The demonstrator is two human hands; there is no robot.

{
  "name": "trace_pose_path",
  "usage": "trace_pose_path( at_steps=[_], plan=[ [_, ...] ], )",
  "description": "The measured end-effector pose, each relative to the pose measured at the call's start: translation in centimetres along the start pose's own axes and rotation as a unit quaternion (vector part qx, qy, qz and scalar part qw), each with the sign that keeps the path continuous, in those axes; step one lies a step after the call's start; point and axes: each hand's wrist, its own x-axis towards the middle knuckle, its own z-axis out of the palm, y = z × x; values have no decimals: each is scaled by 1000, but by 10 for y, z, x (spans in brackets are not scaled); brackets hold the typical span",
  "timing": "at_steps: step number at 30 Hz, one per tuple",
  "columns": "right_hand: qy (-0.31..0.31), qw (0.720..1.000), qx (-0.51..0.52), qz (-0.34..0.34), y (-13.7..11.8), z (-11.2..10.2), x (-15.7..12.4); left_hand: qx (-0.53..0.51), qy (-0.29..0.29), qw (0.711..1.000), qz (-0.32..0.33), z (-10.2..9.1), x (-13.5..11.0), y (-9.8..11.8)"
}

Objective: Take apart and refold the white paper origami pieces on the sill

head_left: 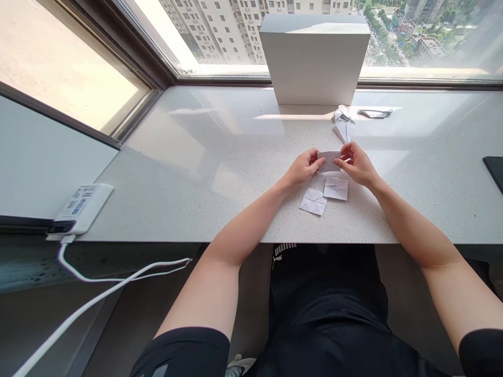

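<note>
A small folded piece of white paper (pixel 329 160) is held just above the speckled white counter (pixel 220 173). My left hand (pixel 304 168) pinches its left end and my right hand (pixel 357 164) pinches its right end, fingers closed on it. Two folded paper squares lie on the counter right below the hands, one (pixel 313 201) on the left and one (pixel 336 188) on the right. Both forearms reach in from the near edge.
A white box (pixel 314 57) stands at the back by the window. Crumpled and folded papers (pixel 344 123) and a flat folded paper (pixel 375 112) lie beside it. A white power bank (pixel 80 208) with a cable (pixel 118 280) sits at the left edge. A dark object (pixel 495 170) lies far right.
</note>
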Motion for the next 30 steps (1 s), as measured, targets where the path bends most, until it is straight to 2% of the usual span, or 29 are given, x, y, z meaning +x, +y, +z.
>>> trace_pose_path(
  at_steps=[2, 3, 5, 8, 9, 11, 15, 19, 24, 30],
  plan=[
    [27, 999, -34, -24, -5, -5, -2, -24, 39, 999, -7, 0, 3, -4],
    [12, 998, -59, -35, -8, -9, -4, -29, 62, 998, -11, -1, 4, -5],
    [-85, 989, -110, -48, -16, -17, -8, -32, 100, 994, -21, -3, 5, -7],
    [-263, 948, -170, -46, -25, -24, -14, -43, 126, 990, -49, -7, 8, -6],
    [-294, 936, -189, -48, -27, -23, -16, -49, 129, 989, -58, -8, 8, -6],
    [-313, 922, -222, -59, -29, -20, -20, -58, 133, 987, -70, -9, 9, -5],
    [-298, 921, -236, -80, -33, -14, -24, -57, 130, 987, -76, -10, 9, -4],
    [-269, 939, -201, -75, -35, -16, -19, -51, 110, 990, -69, -10, 7, -1],
    [-112, 981, -139, -78, -23, -11, -8, -67, 61, 995, -51, -8, 6, 1],
    [-6, 995, -97, -39, -5, -2, -3, -44, -5, 998, -51, -5, 3, 5]
  ],
)
